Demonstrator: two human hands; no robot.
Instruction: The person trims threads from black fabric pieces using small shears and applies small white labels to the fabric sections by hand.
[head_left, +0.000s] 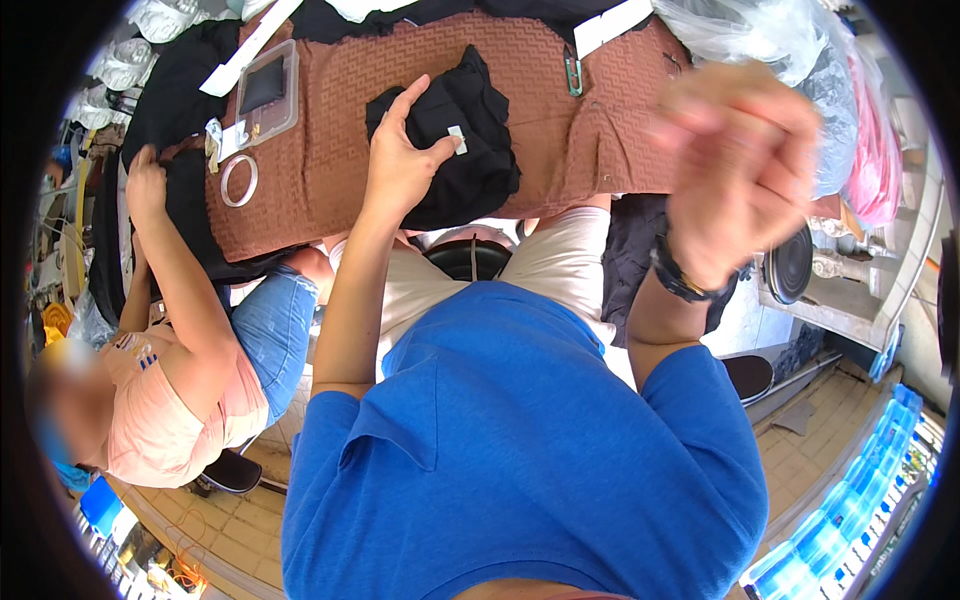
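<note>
A folded black cloth piece (480,95) lies at the near middle of the table, with a small white label (457,139) on it. My left hand (400,160) holds this cloth; its thumb presses beside the label and its index finger stretches toward the far side. The remaining fingers of that hand are mostly hidden. Raised to the right, away from the cloth, my right hand (740,165) is blurred by motion. Its fingers look curled and pinched together, and I cannot make out what is in them. Thread snips (573,76) with a green handle lie between the hands, farther back.
Brown patterned cloth (310,190) covers the table. At left are a clear plastic box (290,110) and a white ring-shaped roll (239,181). A co-worker (180,390) sits there, one hand on black fabric (190,195). Plastic bags (830,110) crowd the right end.
</note>
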